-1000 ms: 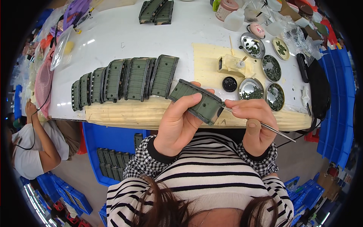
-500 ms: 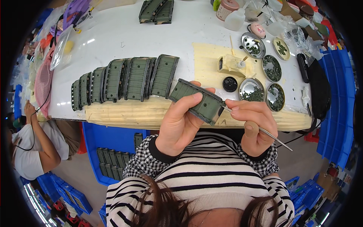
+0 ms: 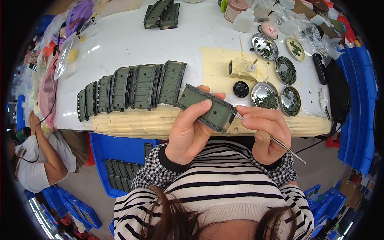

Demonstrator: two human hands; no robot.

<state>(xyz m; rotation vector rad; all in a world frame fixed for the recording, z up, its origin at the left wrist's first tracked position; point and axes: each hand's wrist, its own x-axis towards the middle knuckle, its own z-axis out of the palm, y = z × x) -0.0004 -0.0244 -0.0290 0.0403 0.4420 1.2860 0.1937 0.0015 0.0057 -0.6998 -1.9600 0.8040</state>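
Observation:
My left hand (image 3: 188, 134) is closed on a green, slightly curved rectangular part (image 3: 202, 106) with dark ridged long edges and a small hole in its face. The thumb lies across the part and other fingers come up behind it. In my right hand (image 3: 270, 130) is a slender metal rod-like tool (image 3: 286, 149), pinched near its tip. That tip meets the right end of the green part; the exact contact is too small to make out. A row of similar green parts (image 3: 143, 86) stands on the table to the left of my hands.
Several round dishes (image 3: 290, 100) of small green pieces stand at the right, near a small black pot (image 3: 241, 89) and a yellow-wrapped block (image 3: 244, 71). A padded strip (image 3: 132, 124) lines the table's front edge. Below it, a blue bin (image 3: 102, 150) holds more parts. Another person (image 3: 48, 156) sits at left.
The whole view has shifted slightly. Both hands keep their hold on the green part and the metal tool, with the tip still at the part's right end.

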